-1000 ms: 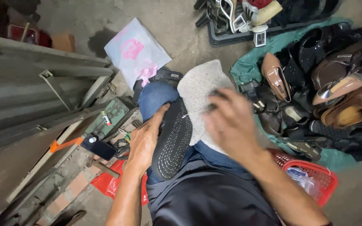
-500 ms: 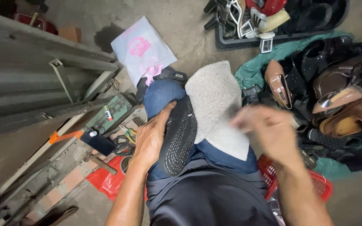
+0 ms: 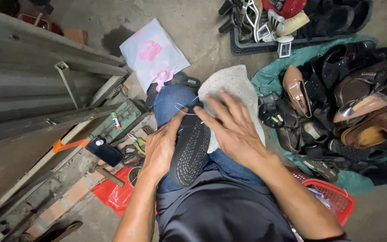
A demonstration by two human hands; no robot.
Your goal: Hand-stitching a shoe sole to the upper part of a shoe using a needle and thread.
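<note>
**Black shoe held sole-up on the lap**

The left hand [image 3: 160,150] wraps its fingers around the edge of a black shoe [image 3: 190,148] that lies sole-up on the person's thigh, white stitching showing along the sole. The right hand [image 3: 234,130] rests just beside it with fingers spread wide, pressing on a grey cloth [image 3: 229,83] over the knee; a thin white thread [image 3: 185,110] loops at the shoe's toe. Farther out, a pile of shoes [image 3: 337,103] lies on a green sheet [image 3: 265,80], and a red basket [image 3: 332,197] stands near the right arm.
</note>
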